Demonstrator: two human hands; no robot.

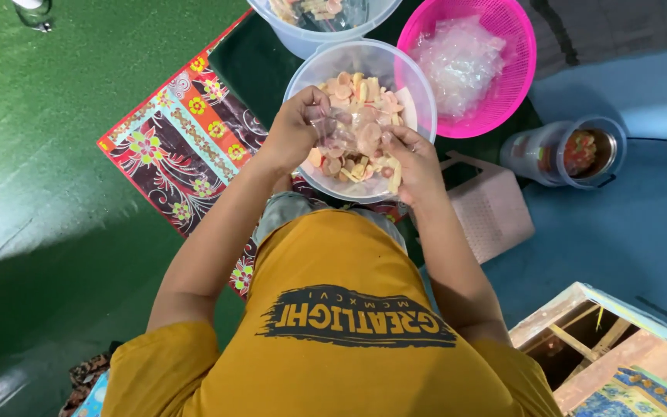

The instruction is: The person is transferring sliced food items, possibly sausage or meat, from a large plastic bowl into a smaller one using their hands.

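The left hand (296, 127) and the right hand (414, 162) both pinch the mouth of a small clear plastic bag (341, 135), fingers pressed together on its edges. The bag hangs directly above a round translucent plastic bowl (418, 85) filled with pink and beige sliced snack pieces (357, 96). A pink plastic mesh basket (515, 46) holding clear bags sits just right of the bowl; a floral patterned mat (183, 135) lies to the left.

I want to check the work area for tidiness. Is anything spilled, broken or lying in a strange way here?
Nothing looks spilled. The snack pieces stay inside the clear bowl, where the left hand and right hand hold a small clear bag. One oddity: the pink perforated stool lies tipped on its side beside the bowl.
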